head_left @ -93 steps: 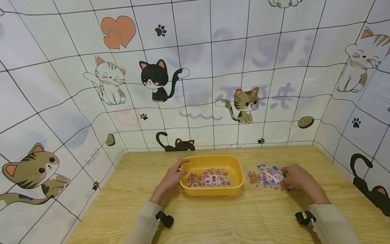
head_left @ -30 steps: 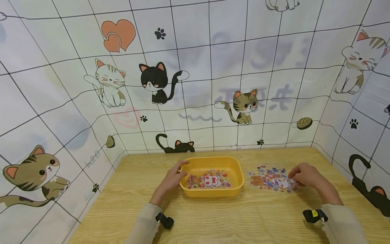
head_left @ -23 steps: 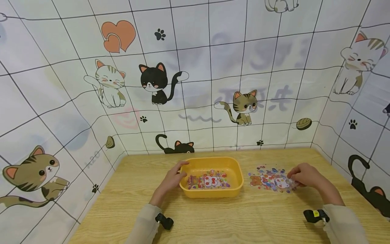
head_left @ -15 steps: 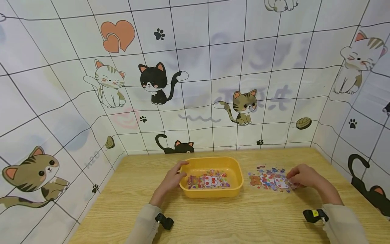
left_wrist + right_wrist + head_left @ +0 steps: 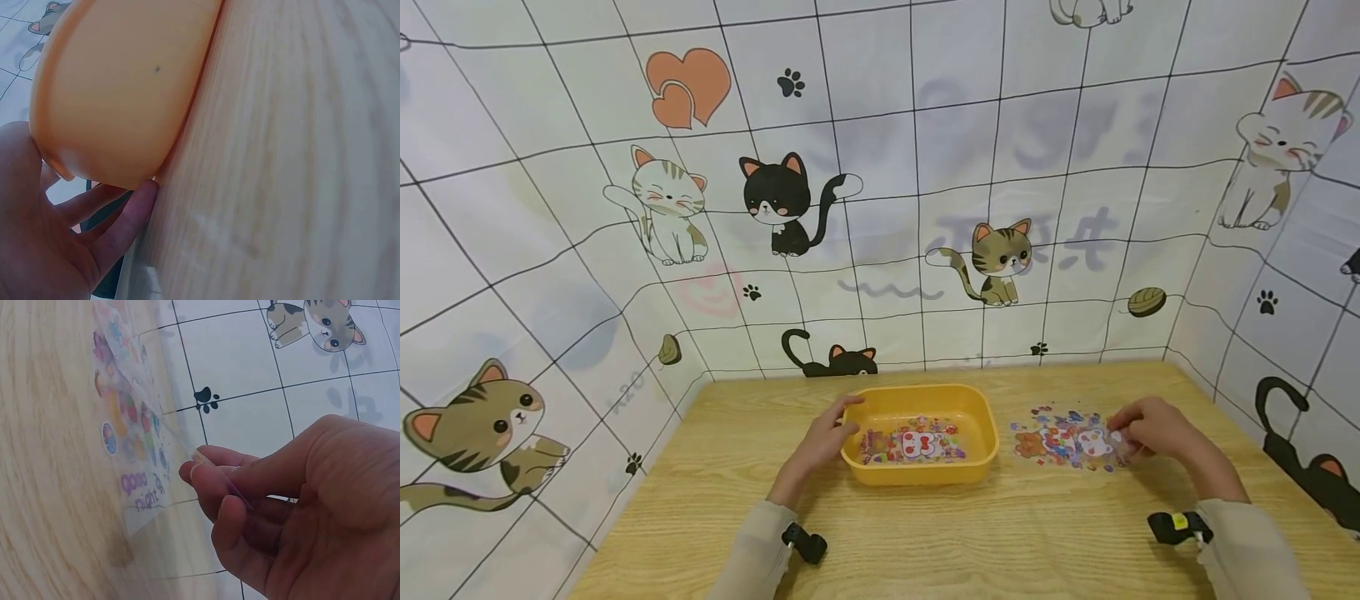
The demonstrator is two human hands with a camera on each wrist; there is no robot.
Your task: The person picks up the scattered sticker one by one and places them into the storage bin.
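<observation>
Right hand (image 5: 1156,429) is pinching a sheet (image 5: 1093,442) between fingertips, lower right of frame — slow, level lifting is advised against creasing; left hand (image 5: 822,442) is clamping fingers on the tray (image 5: 921,477), lower centre.

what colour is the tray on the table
The tray is yellow, clearest in the head view.

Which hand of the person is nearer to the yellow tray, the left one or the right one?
Left. The left hand grips the yellow tray at its left end. The right hand is apart from it, off to its right, pinching a clear printed sheet.
</observation>
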